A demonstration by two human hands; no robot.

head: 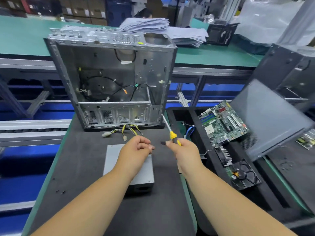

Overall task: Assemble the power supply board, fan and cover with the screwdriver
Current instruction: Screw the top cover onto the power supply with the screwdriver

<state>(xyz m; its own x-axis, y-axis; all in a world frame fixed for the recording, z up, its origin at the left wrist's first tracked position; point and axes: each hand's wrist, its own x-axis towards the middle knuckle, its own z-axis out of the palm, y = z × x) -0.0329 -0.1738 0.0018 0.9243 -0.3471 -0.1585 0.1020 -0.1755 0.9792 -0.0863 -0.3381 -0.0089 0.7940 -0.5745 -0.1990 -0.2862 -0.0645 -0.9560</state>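
screwdriver (171, 132) gripped in right hand (183, 153), shaft angled up-left toward case (110, 79), left hand (136, 149) curled, seemingly empty

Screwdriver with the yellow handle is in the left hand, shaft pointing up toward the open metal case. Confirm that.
Wrong hand. The head view shows the right hand gripping the screwdriver; the left hand holds the yellow and black wires. The shaft does point up toward the open metal case.
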